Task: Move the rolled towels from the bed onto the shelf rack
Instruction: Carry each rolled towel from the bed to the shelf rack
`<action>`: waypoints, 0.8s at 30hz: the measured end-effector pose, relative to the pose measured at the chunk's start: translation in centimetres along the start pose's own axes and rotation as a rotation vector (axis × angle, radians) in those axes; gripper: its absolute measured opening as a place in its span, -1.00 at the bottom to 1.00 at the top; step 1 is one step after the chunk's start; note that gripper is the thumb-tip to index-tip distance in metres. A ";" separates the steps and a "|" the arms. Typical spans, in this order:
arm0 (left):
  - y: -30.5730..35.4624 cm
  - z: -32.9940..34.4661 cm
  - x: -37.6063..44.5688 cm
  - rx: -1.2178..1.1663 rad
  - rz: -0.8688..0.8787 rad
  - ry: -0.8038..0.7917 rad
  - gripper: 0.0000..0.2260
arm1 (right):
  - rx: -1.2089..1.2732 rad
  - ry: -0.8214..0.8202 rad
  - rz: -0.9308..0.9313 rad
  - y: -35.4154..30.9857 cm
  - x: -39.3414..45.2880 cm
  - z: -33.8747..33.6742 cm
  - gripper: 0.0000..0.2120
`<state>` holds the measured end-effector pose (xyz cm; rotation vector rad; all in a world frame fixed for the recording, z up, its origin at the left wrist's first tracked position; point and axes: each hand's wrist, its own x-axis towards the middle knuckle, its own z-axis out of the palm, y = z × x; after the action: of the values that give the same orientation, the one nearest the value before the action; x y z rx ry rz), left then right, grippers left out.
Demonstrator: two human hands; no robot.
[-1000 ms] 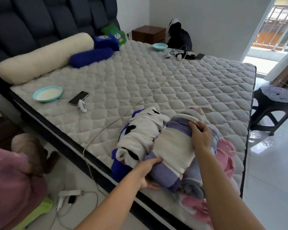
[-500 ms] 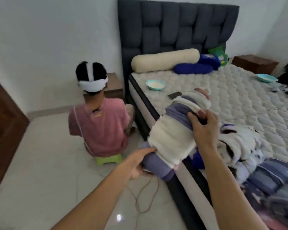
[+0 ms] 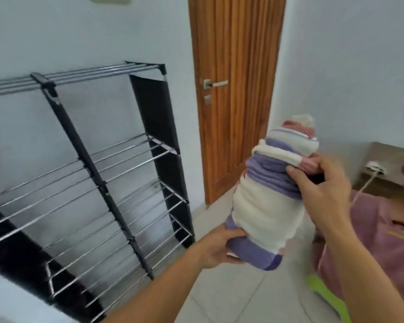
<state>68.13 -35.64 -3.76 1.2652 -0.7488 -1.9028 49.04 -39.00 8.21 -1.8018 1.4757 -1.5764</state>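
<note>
I hold a rolled towel point(image 3: 266, 213), white with purple and pink stripes, upright in the air right of centre. My left hand point(image 3: 216, 249) cups its lower end from below. My right hand point(image 3: 322, 190) grips its upper part from the right side. The shelf rack point(image 3: 98, 173), black frame with several tiers of metal bars, stands against the white wall at the left; no towels show on its bars. The towel is to the right of the rack, apart from it. The bed is out of view.
A wooden door point(image 3: 233, 89) with a metal handle is shut behind the towel. A person in a pink shirt point(image 3: 380, 238) sits low at the right on a green stool point(image 3: 324, 292). A brown nightstand point(image 3: 387, 169) stands behind them. Tiled floor lies below.
I have lifted the towel off the bed with both hands and turned left, past the seated person. The rack and door now fill the view; the bed has gone out of sight.
</note>
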 end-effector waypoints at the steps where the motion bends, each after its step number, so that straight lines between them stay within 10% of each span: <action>1: 1.3 -2.3 0.1 0.028 0.008 0.020 -0.56 | 0.040 -0.065 -0.041 -0.5 1.4 3.0 -0.80; 11: 8.4 -14.1 0.4 -0.191 0.217 0.497 -0.19 | 0.301 -0.586 -0.416 -7.5 11.3 24.6 -0.80; 24: 14.6 -24.2 1.2 -0.325 0.377 0.571 -0.44 | 0.059 -1.006 -0.447 -12.6 13.4 46.5 -0.45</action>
<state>94.01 -46.79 -1.44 1.2625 -0.3275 -1.2117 93.41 -62.06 9.53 -2.4258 0.5683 -0.5837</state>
